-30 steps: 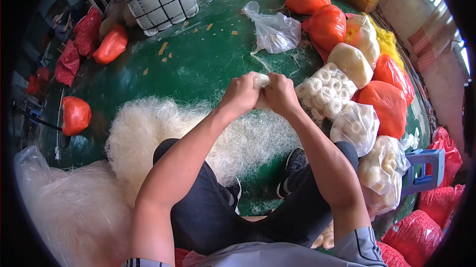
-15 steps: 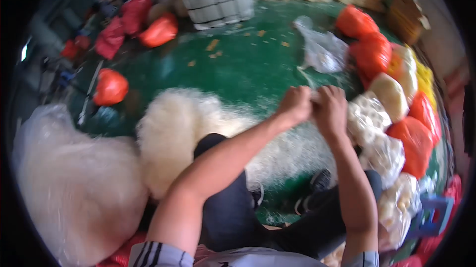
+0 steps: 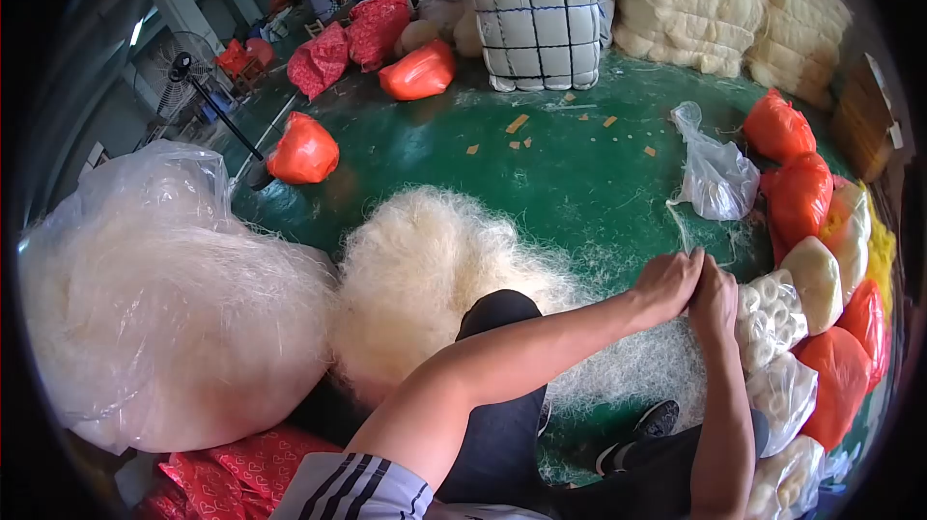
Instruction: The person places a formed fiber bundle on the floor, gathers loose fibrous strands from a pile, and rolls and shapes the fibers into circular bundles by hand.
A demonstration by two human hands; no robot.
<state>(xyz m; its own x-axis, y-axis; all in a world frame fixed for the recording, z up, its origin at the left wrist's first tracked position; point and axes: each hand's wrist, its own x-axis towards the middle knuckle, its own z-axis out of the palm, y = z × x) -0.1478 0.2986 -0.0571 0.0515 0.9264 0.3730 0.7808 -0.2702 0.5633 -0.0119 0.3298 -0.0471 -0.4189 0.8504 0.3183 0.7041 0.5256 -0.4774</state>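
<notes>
Touching beside fibre point(image 3: 430, 274): left fingers point(image 3: 680, 274), right fingers point(image 3: 713, 279)

Left hand point(image 3: 668, 285): curled, touching right hand point(image 3: 715, 294) | left arm point(image 3: 541, 346): elbow bent | right arm point(image 3: 724, 404): reaching forward

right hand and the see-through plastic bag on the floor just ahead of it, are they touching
Apart. The head view shows a strip of green floor between the right hand and the see-through plastic bag.
</notes>
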